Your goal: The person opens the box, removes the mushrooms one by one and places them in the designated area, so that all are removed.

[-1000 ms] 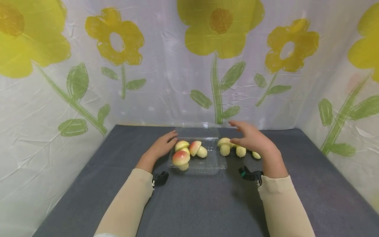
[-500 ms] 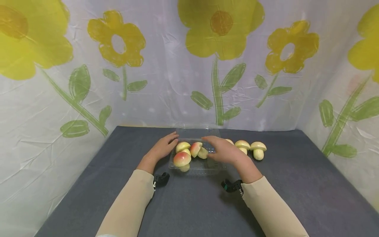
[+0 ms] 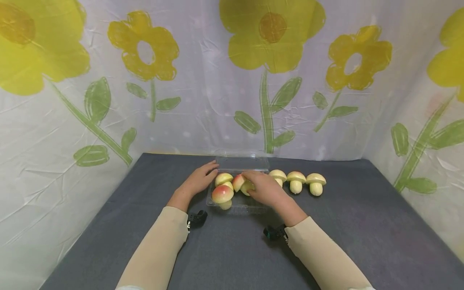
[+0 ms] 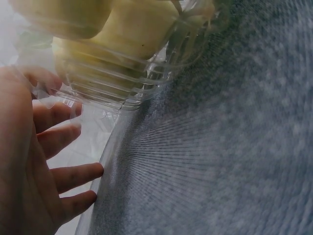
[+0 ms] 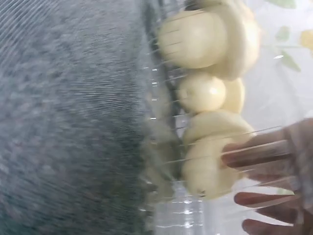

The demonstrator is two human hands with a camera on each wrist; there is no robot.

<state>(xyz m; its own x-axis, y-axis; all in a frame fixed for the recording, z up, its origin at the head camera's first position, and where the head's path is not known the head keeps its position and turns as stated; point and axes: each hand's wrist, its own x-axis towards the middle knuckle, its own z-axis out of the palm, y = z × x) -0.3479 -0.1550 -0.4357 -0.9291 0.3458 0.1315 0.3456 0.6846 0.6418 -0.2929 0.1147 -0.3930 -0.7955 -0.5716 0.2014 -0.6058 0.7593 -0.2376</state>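
A clear plastic clamshell box (image 3: pixel 259 199) stands on the table with its lid (image 3: pixel 242 162) folded back. Inside lie a red-capped toy mushroom (image 3: pixel 222 194), a yellow-capped one (image 3: pixel 223 178) and another red-capped one (image 3: pixel 237 183). My left hand (image 3: pixel 195 182) rests at the box's left side; in the left wrist view its fingers (image 4: pixel 76 177) are spread beside the plastic wall. My right hand (image 3: pixel 266 188) reaches over the box, fingers around the rightmost mushroom. In the right wrist view one digit overlaps that mushroom (image 5: pixel 208 169) while the other fingers are spread apart from it.
Right of the box, three pale mushrooms stand in a row: one partly behind my right hand (image 3: pixel 277 175), a middle one (image 3: pixel 296 182) and a far one (image 3: pixel 316 184). A flower-printed curtain (image 3: pixel 203 80) hangs along the back edge of the dark table (image 3: pixel 224 253).
My right hand has moved left and down from above the mushroom row to the rightmost mushroom in the box. The left hand and the mushrooms look unmoved.
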